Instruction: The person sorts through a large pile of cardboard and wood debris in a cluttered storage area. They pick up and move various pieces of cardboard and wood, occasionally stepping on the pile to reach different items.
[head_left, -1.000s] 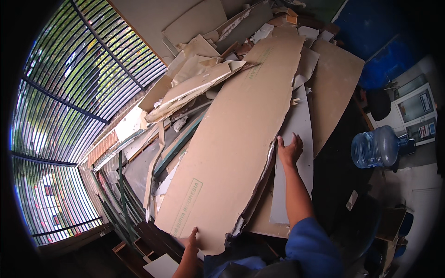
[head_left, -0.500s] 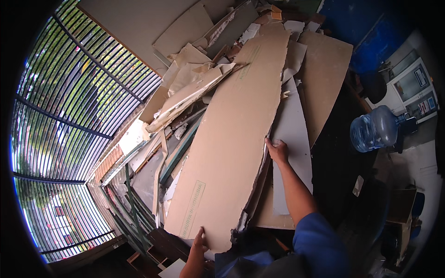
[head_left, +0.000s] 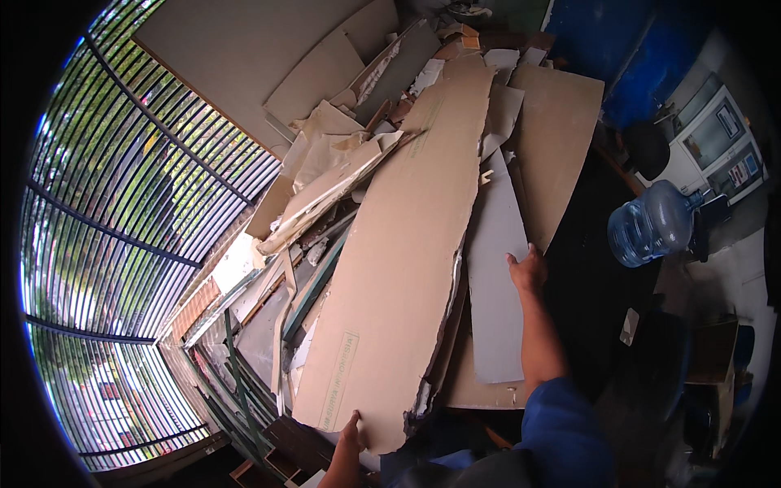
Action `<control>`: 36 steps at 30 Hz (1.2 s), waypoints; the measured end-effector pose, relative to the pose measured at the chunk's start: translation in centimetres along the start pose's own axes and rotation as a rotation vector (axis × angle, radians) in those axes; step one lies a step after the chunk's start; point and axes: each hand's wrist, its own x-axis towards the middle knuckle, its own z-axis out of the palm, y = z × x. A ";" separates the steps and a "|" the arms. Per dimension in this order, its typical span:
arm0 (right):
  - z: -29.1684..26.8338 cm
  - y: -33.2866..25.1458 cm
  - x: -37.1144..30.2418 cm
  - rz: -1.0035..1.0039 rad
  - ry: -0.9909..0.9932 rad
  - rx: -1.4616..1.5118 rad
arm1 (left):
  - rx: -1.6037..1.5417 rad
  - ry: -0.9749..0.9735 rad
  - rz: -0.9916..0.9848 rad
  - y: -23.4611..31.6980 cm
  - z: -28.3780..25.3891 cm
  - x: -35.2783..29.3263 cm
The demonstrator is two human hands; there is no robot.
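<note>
Debris pile [head_left: 329, 142], long board [head_left: 403, 252] on top

There are two hands [head_left: 530, 270], one stamped tan board [head_left: 399, 252], one water jug [head_left: 651, 224] and one white cabinet [head_left: 726, 154].

A long tan board [head_left: 399, 236], stamped in green near its lower end and left ragged along its right edge, is seen laid aslant over a heap of broken boards [head_left: 329, 159], while a narrower, smooth grey panel [head_left: 497, 301] is shown slanted just to its right.
</note>
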 end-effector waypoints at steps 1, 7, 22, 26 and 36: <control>-0.8 0.7 0.4 0.051 -0.014 0.008 | 0.006 0.016 -0.005 -0.2 0.3 -0.4; 1.5 4.2 2.1 0.172 -0.357 0.092 | -0.030 0.184 -0.017 -0.2 -1.8 2.0; 0.6 22.7 -21.0 0.052 0.507 0.328 | 0.003 0.294 -0.025 -1.7 -0.4 5.2; -5.8 24.6 -19.8 0.302 0.261 0.377 | -0.057 -0.043 -0.001 -0.9 -5.1 7.9; -5.3 19.3 -12.0 0.390 0.096 0.368 | 0.032 -0.139 0.012 -0.3 0.5 -0.5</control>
